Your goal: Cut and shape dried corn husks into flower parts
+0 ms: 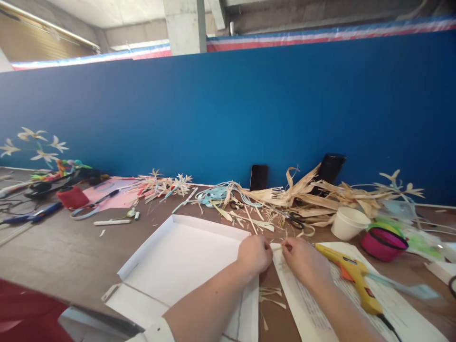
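My left hand is closed in a pinch above the right edge of a white open box. Close beside it, my right hand is also pinched, over the top of a printed paper sheet. Whatever lies between the fingers of either hand is too small or hidden to name. Right of my right hand, a yellow glue gun rests on the sheet. Dried corn husks and cut scraps lie just beyond both hands, with black scissors among them.
A white paper cup and a magenta round pouch stand at right. Two dark phones lean near the blue partition. Red thread, a blue glue gun and husk flowers are at left.
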`<state>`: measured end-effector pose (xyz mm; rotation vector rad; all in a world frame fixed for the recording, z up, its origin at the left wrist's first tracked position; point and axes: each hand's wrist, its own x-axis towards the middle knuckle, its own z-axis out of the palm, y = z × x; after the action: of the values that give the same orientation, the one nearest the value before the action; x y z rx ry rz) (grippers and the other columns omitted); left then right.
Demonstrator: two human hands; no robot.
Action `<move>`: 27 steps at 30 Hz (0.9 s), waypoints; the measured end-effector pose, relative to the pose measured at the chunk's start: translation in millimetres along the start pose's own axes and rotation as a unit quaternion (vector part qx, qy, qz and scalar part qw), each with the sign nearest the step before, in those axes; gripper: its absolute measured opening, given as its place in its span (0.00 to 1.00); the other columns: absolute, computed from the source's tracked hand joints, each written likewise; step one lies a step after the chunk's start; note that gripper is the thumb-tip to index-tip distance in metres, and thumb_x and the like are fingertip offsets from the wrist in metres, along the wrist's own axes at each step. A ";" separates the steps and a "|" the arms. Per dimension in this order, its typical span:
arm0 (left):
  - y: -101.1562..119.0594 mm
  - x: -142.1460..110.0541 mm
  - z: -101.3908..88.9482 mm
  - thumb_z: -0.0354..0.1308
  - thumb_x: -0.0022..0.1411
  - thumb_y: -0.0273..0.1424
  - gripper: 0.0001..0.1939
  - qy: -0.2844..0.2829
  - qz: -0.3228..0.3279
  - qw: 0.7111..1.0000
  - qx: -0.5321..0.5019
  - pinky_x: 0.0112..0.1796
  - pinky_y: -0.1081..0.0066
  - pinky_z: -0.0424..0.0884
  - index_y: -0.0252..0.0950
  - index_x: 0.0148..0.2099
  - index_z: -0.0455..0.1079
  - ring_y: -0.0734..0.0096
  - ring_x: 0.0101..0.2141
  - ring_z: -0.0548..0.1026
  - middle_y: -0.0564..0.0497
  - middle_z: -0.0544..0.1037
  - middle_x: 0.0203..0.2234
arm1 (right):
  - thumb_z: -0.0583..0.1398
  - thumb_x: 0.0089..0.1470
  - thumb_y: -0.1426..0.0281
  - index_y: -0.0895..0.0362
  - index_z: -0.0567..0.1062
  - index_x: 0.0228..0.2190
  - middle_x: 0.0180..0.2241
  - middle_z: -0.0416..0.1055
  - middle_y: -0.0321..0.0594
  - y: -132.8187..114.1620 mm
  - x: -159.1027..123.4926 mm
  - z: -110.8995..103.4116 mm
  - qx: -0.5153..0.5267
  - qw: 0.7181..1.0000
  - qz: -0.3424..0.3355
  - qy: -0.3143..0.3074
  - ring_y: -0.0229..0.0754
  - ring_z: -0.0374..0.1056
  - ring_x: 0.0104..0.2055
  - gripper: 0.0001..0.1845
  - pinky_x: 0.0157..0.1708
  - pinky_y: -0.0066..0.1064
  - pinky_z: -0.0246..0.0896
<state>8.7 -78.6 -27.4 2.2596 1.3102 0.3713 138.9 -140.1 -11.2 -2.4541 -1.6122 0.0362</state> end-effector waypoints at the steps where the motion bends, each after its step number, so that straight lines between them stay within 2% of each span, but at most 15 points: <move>1: -0.3 0.0 0.5 0.49 0.51 0.33 0.11 0.002 -0.001 1.000 -0.006 0.32 0.73 0.66 0.41 0.33 0.72 0.68 0.31 0.73 0.51 0.77 0.28 | 0.49 0.51 0.64 0.49 0.74 0.29 0.35 0.72 0.38 0.1 0.2 -0.1 0.000 1.000 -0.002 0.000 0.43 0.68 0.33 0.13 0.24 0.28 0.50; 5: -2.4 -0.6 2.2 0.50 0.51 0.34 0.10 0.019 0.008 1.000 -0.013 0.31 0.73 0.66 0.42 0.35 0.69 0.68 0.31 0.73 0.53 0.76 0.29 | 0.49 0.51 0.64 0.49 0.73 0.28 0.34 0.72 0.38 1.1 2.3 1.2 0.004 1.000 -0.001 0.002 0.42 0.68 0.33 0.13 0.24 0.28 0.49; 10: -2.5 -3.6 2.0 0.50 0.51 0.32 0.12 0.034 0.033 0.999 0.010 0.32 0.72 0.66 0.44 0.39 0.68 0.68 0.31 0.73 0.53 0.76 0.30 | 0.50 0.49 0.64 0.50 0.73 0.29 0.33 0.72 0.37 0.3 6.5 2.0 0.029 0.999 0.017 -0.013 0.41 0.68 0.32 0.12 0.23 0.27 0.48; 16: -1.3 -8.3 -1.5 0.48 0.54 0.32 0.15 0.011 0.087 0.995 0.035 0.37 0.70 0.66 0.49 0.43 0.70 0.67 0.35 0.73 0.54 0.77 0.33 | 0.52 0.48 0.64 0.49 0.73 0.28 0.31 0.74 0.36 2.5 12.4 1.5 0.050 0.998 0.032 -0.033 0.41 0.68 0.31 0.10 0.23 0.27 0.49; 20: -3.9 -6.0 -5.1 0.48 0.53 0.31 0.16 0.016 0.065 0.998 0.001 0.38 0.70 0.67 0.47 0.44 0.70 0.67 0.37 0.73 0.54 0.77 0.36 | 0.52 0.47 0.63 0.49 0.74 0.27 0.28 0.74 0.36 6.6 19.2 -1.3 0.063 0.995 0.045 -0.056 0.43 0.68 0.31 0.10 0.25 0.28 0.51; 24: -6.4 -2.7 -10.7 0.49 0.52 0.32 0.15 0.004 0.033 0.999 -0.037 0.35 0.73 0.67 0.44 0.42 0.70 0.68 0.35 0.73 0.53 0.77 0.34 | 0.51 0.48 0.64 0.49 0.74 0.26 0.28 0.75 0.36 6.1 27.0 -7.6 0.069 0.995 0.030 -0.069 0.44 0.69 0.32 0.11 0.27 0.30 0.53; 27: -6.6 -2.7 -14.8 0.49 0.52 0.34 0.13 -0.004 0.034 0.999 -0.026 0.33 0.73 0.66 0.43 0.40 0.70 0.67 0.34 0.73 0.52 0.77 0.32 | 0.50 0.50 0.64 0.49 0.74 0.31 0.32 0.76 0.37 0.4 24.9 -11.9 0.059 0.996 0.019 -0.058 0.46 0.70 0.35 0.13 0.30 0.32 0.55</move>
<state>-4.3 -74.0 -18.5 2.2638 1.2074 0.4166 150.9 -119.4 2.7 -2.4325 -1.5617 0.2765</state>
